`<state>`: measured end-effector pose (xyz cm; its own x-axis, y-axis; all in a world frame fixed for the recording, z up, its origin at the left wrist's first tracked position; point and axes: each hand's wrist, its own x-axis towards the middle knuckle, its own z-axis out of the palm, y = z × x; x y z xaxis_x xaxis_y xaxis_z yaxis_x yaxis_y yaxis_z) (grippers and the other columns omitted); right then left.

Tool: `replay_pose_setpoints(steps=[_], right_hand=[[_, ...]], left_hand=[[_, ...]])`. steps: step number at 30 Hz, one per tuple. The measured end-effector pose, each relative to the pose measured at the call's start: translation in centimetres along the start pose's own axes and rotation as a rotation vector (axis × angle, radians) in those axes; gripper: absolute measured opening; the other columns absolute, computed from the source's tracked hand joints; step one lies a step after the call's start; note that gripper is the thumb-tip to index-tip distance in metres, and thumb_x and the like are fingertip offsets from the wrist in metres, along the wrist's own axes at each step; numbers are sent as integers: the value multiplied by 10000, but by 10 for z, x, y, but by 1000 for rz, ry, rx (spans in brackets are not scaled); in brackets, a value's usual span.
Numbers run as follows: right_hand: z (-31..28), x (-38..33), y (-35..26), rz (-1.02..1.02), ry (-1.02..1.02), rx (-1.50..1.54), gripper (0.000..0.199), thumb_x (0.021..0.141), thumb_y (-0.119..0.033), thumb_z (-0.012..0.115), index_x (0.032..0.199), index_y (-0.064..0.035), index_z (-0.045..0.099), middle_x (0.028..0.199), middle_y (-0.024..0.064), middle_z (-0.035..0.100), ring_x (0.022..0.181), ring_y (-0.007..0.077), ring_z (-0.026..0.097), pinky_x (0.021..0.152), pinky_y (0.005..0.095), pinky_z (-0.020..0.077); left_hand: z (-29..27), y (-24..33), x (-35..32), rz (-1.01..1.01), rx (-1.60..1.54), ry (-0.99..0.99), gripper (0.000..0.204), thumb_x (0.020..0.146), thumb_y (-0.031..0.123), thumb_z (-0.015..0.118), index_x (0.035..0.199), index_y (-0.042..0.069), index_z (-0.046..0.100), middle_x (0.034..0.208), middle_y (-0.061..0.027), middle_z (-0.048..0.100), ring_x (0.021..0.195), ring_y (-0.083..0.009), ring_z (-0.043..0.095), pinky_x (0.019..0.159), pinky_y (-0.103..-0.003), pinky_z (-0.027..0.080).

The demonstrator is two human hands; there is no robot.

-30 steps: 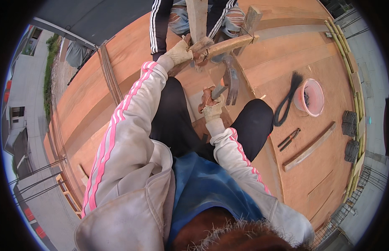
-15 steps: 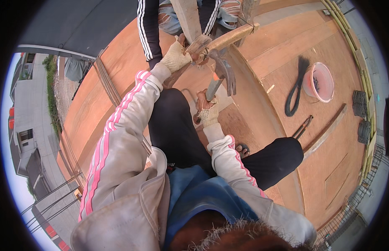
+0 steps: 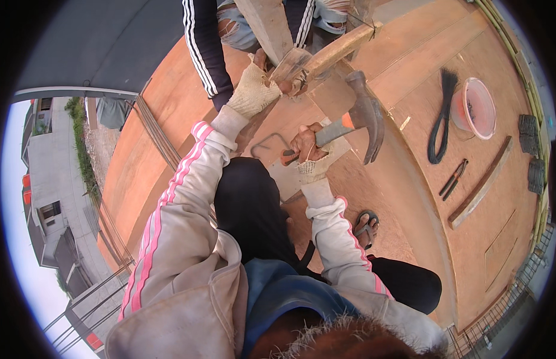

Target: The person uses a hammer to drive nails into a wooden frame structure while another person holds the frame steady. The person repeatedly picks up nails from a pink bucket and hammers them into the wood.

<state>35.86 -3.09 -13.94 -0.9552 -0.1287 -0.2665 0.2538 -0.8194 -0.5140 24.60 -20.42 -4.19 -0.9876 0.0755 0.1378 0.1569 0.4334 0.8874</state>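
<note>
My left hand (image 3: 255,91), in a pale knit fingerless glove, is closed around the side of a short wooden piece (image 3: 292,63). This piece meets a long wooden bar (image 3: 340,50) and an upright plank (image 3: 267,25). Another person's hand (image 3: 298,84) is at the same joint, close to my fingers. Lower and to the right, my right hand (image 3: 309,148), gloved alike, grips a claw hammer (image 3: 365,117) by its handle. The hammer's head points away to the right, apart from the wood. Whether a nail is at the joint I cannot make out.
A co-worker in torn jeans (image 3: 237,27) is across from me. On the plywood at right lie a loop of black tie wire (image 3: 440,122), a pink bucket (image 3: 478,107), pincers (image 3: 454,179) and a wooden strip (image 3: 482,183). A bent metal rod (image 3: 267,141) lies near my knee.
My right hand has swung the hammer to the right, away from the joint, and its handle now lies more level. My left hand keeps its hold. My right leg has shifted, uncovering the sandalled foot.
</note>
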Motion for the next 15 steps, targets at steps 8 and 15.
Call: replay_pose_setpoints(steps=[8, 15], right_hand=[[29, -15, -27, -155, -2, -693, 302, 946, -88, 624, 735, -102, 409, 569, 10, 392, 473, 111, 404, 490, 318, 418], [74, -18, -80, -487, -131, -60, 307, 935, -128, 630, 725, -93, 409, 565, 27, 412, 477, 137, 424, 487, 323, 434]], left_hand=[[16, 19, -3, -84, -324, 87, 882, 725, 355, 874, 1387, 4, 408, 1322, -150, 548, 1248, -259, 536, 1039, -391, 455], [11, 11, -7, -29, -356, 5, 905, 786, 375, 877, 1470, 41, 387, 1377, -127, 532, 1280, -249, 537, 1046, -395, 464]])
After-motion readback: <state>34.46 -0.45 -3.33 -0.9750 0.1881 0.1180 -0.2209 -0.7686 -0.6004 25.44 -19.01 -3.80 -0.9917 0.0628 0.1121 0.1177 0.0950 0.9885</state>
